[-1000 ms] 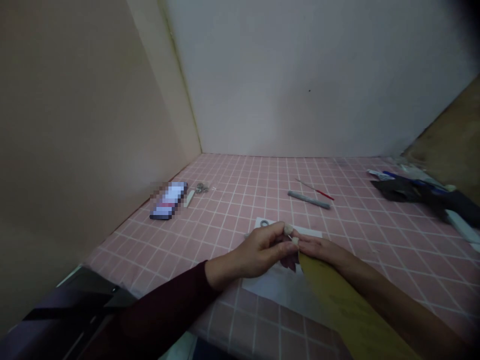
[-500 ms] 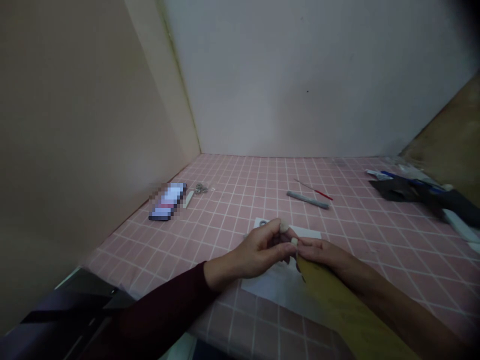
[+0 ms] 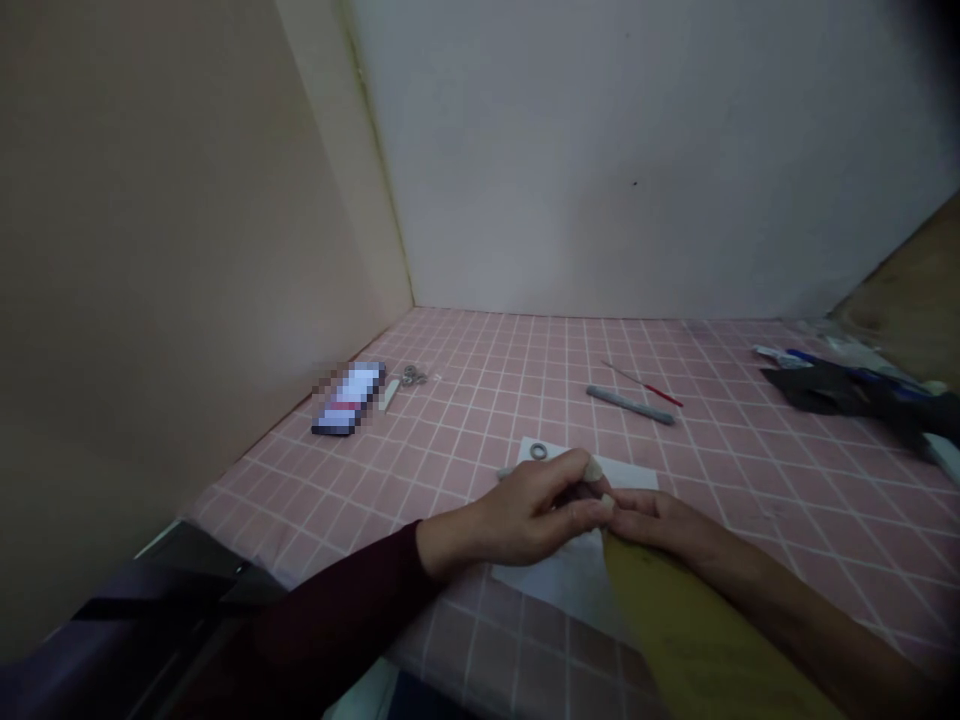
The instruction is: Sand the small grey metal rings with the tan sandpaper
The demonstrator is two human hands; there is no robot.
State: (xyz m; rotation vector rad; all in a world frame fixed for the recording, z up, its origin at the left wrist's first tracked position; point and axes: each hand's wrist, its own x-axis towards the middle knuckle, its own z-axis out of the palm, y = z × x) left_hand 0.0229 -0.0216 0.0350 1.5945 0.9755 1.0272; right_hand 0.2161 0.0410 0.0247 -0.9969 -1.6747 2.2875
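Observation:
Over the white paper [image 3: 559,590] my two hands meet at the fingertips. My left hand [image 3: 517,510] is closed in a pinch, its thumb and forefinger tips capped with something whitish. What it pinches, if anything, is hidden by the fingers. My right hand [image 3: 660,515] is closed on the top end of a yellow sheet [image 3: 697,620] with faint marks, which hangs down towards me under the right forearm. Just beyond my left hand, a small grey metal ring [image 3: 538,452] lies on the paper's far corner.
Beyond the hands lie a grey bar [image 3: 630,404] and a thin red-handled tool [image 3: 660,394]. To the left are a phone [image 3: 349,398], a white strip [image 3: 390,395] and small metal pieces [image 3: 412,376]. Dark material [image 3: 814,390] is heaped at right. Walls border the pink checked table [image 3: 480,400].
The view has shifted slightly, so the table things appear further right. My hands stay together, with small finger movement. The metal ring shows more fully past my left hand.

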